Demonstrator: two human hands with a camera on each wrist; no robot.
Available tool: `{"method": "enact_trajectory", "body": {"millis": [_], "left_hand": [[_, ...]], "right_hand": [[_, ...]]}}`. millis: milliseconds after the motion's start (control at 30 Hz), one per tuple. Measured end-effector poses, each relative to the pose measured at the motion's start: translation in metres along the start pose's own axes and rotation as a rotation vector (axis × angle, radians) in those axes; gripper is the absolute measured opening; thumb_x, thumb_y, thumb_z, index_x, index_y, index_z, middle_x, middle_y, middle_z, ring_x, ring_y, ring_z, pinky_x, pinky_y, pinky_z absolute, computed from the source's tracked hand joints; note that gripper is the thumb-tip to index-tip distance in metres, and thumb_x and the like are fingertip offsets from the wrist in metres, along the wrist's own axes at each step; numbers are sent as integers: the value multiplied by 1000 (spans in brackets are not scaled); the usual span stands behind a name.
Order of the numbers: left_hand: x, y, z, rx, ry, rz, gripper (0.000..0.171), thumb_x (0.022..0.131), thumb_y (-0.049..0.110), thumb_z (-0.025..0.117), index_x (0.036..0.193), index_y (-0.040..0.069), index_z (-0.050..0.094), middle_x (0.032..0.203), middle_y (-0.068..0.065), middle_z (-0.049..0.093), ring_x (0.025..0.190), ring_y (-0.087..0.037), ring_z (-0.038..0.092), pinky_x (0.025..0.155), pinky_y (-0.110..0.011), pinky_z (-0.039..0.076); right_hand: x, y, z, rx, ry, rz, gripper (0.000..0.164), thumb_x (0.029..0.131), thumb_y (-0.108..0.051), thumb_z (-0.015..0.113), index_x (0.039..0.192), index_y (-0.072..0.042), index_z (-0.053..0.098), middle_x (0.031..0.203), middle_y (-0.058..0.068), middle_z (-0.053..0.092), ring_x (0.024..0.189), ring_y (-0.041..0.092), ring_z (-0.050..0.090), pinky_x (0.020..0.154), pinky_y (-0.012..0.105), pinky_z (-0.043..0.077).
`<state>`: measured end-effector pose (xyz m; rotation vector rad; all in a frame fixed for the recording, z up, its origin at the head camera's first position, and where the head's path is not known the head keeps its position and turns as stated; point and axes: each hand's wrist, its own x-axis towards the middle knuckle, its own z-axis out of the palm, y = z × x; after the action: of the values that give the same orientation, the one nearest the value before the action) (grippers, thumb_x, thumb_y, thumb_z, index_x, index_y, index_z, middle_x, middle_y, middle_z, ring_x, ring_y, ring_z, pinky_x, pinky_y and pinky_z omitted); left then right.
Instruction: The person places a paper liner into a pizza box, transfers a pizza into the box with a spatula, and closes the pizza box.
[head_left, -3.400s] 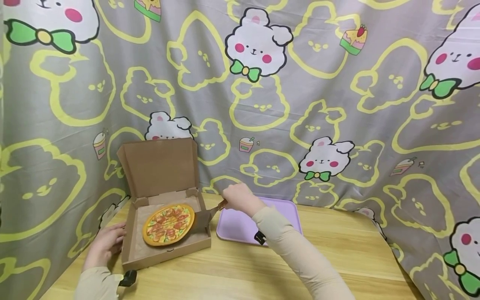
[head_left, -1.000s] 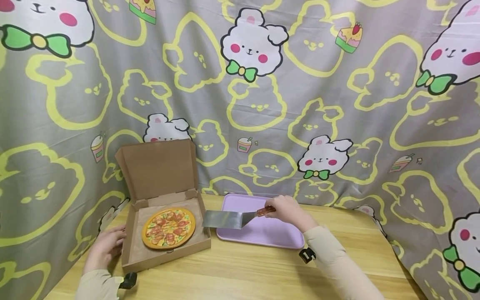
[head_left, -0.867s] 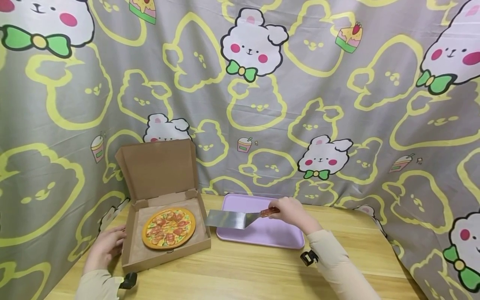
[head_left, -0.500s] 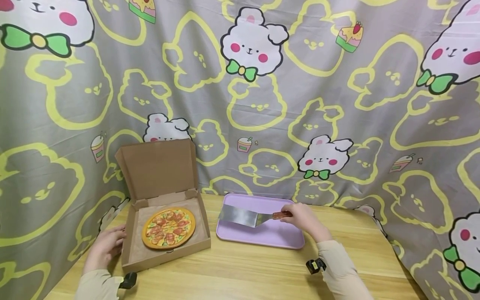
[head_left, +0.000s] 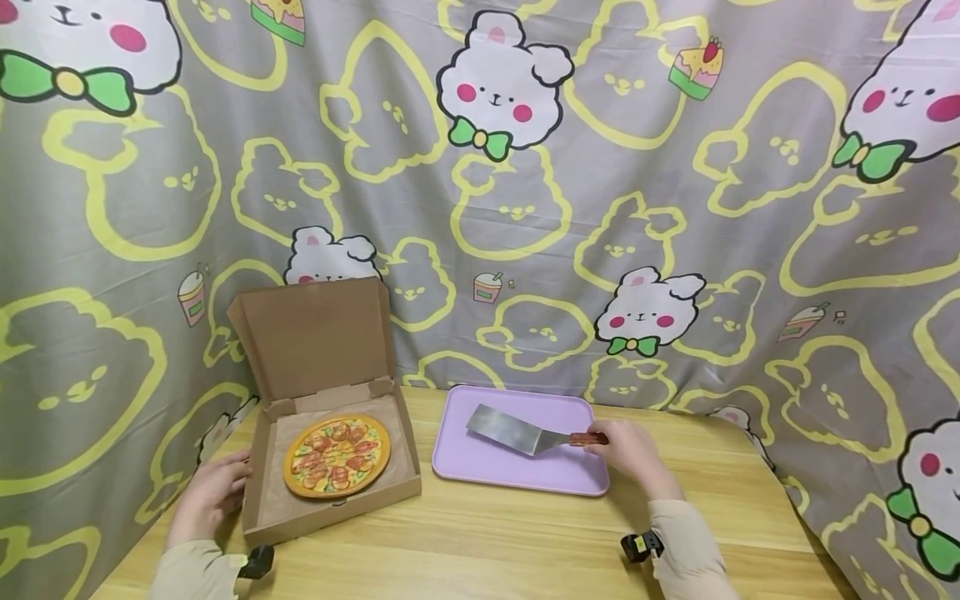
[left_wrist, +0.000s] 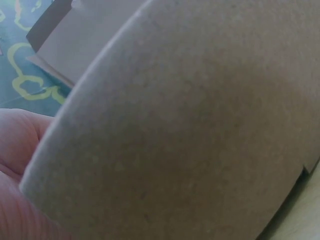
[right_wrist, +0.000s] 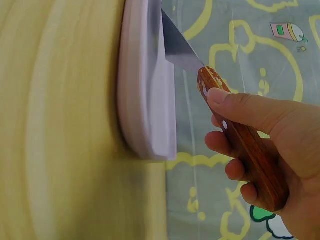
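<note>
In the head view my right hand grips the wooden handle of a metal spatula. Fingers and thumb wrap that handle in the right wrist view. The flat blade is over a lilac tray; whether it touches the tray I cannot tell. To the left, a round pizza lies inside an open cardboard box with its lid raised. My left hand rests along the box's left side. The box wall fills most of the left wrist view and hides part of that hand.
Everything stands on a wooden table. A patterned curtain hangs close behind the box and tray. The raised lid leans back near the curtain.
The spatula has moved right, from beside the pizza in the box to above the tray, as my right hand drew back. The pizza now lies flatter in the box. My left hand stays put.
</note>
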<state>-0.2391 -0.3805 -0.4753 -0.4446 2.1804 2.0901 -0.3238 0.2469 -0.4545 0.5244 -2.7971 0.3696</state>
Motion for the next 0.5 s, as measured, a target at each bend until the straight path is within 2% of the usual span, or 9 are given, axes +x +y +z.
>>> {"method": "enact_trajectory", "body": {"millis": [200,500], "left_hand": [[2,0,0,0,-4,0,65,96,3,41,151,-10,9,91,16,65,81,2,63,73,-23,54],[1,0,0,26,-7,-3,65,96,5,42,151,-10,9,96,13,65,83,3,62,73,-22,54]], "right_hand": [[-7,6,5,2,14,36,15,77,-24,80,89,-17,74,79,-3,71,66,11,58,63,33,46],[-10,-1,7,-77,47,35,19,76,-27,81,89,-17,73,78,-1,71,64,14,58,59,35,43]]}}
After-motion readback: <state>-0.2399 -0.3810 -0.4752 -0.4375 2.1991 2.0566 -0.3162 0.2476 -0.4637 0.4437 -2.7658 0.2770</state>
